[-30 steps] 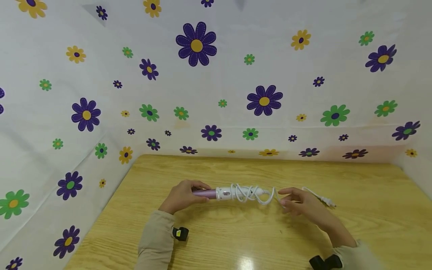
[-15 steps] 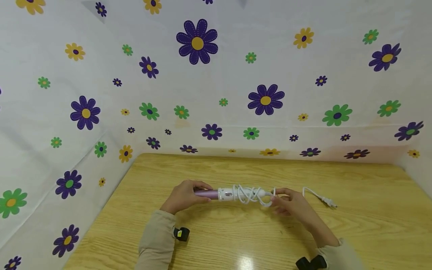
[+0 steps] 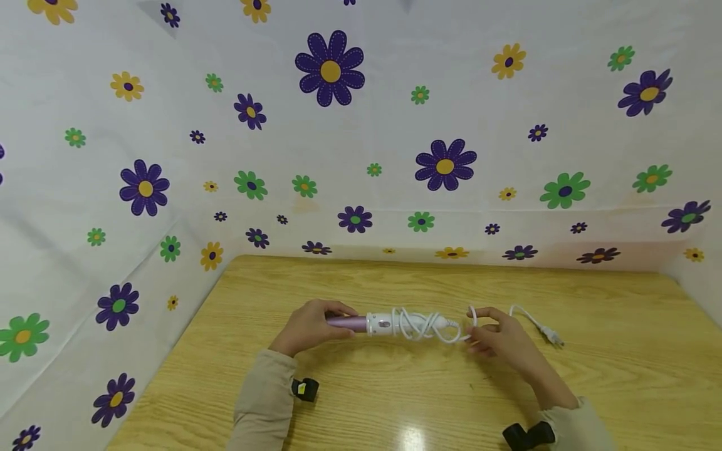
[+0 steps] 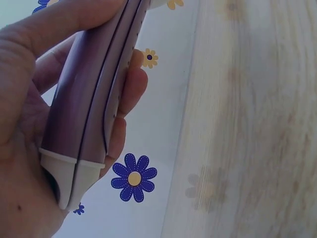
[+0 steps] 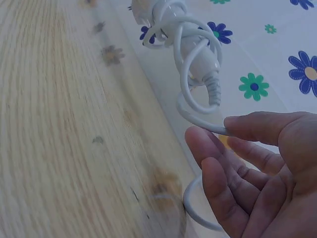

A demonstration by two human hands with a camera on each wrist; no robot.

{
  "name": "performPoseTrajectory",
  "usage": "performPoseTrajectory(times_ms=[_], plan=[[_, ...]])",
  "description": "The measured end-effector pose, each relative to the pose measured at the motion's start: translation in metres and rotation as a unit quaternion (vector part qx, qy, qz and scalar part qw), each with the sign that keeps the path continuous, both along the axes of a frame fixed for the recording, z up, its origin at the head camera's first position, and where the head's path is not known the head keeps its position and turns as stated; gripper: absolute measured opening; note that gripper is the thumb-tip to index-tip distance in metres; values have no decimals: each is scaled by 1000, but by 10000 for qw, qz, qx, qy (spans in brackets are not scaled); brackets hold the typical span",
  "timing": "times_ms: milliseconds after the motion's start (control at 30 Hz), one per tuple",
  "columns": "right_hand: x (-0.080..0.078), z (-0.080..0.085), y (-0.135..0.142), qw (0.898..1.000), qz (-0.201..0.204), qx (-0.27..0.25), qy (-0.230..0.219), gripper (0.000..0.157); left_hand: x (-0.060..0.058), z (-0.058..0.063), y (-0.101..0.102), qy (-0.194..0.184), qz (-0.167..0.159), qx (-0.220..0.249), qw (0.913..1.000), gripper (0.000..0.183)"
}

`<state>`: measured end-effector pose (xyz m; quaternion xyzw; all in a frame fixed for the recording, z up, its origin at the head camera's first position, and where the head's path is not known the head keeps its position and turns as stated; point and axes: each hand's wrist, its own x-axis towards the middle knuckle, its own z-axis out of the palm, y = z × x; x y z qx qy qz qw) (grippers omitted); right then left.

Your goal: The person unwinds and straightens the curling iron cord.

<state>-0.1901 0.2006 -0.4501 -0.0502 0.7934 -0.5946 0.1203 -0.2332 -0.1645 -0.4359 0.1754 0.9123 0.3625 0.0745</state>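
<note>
My left hand (image 3: 313,327) grips a hair straightener (image 3: 383,324) by its purple end, with the white handle pointing right. In the left wrist view the fingers curl round the purple body (image 4: 89,94), and its pale tip shows near the palm. A white cord (image 3: 417,324) is wound in crossing loops round the handle. At the right, my right hand (image 3: 504,338) pinches a stretch of this cord between thumb and fingertips, as the right wrist view shows at the cord (image 5: 203,123). Another part of the cord hangs below that hand.
The cord's far end with its two-pin plug (image 3: 551,336) lies on the wooden table (image 3: 361,388), right of my right hand. A white flowered cloth (image 3: 372,125) stands behind the table and along its left side. A black wrist camera (image 3: 305,389) sits at each cuff.
My right hand moved left to the cord near the handle's end, then back slightly right with a loop of cord pinched. The left hand keeps its hold on the straightener, almost still.
</note>
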Motion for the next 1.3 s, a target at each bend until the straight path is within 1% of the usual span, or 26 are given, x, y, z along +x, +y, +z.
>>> performPoseTrajectory(times_ms=[133, 267, 400, 467, 533, 667, 733, 900, 967, 1100, 1300], plan=[[-1, 0, 4, 9995, -279, -167, -2, 46, 0, 1, 0, 3, -96, -37, 9999, 31], [-3, 1, 6, 9985, -466, -251, 169, 44, 0, 1, 0, -15, -127, -106, 9999, 31], [-3, 5, 10, 9975, -516, -270, 392, 45, 0, 1, 0, 13, -119, -152, 9998, 30], [-3, 7, 14, 9971, -478, -322, 488, 45, 0, 1, -1, 53, -101, -141, 9998, 30], [-2, 9, 18, 9970, -435, -372, 529, 41, 0, 1, -2, 76, -71, -111, 9999, 31], [0, 13, 30, 9969, -291, -494, 531, 27, 0, 0, -4, -55, 83, 29, 9999, 31], [1, 14, 37, 9972, -192, -469, 558, 24, -1, 0, -5, -105, 120, 89, 9998, 31], [1, 16, 55, 9968, 91, -291, 738, 24, -1, 1, -6, -17, 71, 114, 9999, 31], [1, 16, 62, 9968, 147, -230, 751, 25, -1, 2, -6, 18, 47, 91, 9999, 31], [3, 12, 75, 9968, 179, -260, 735, 26, -1, 4, -6, 10, 44, 59, 10000, 31], [5, 5, 86, 9975, 70, -375, 588, 24, 0, 4, -7, -83, 122, 101, 9998, 31]])
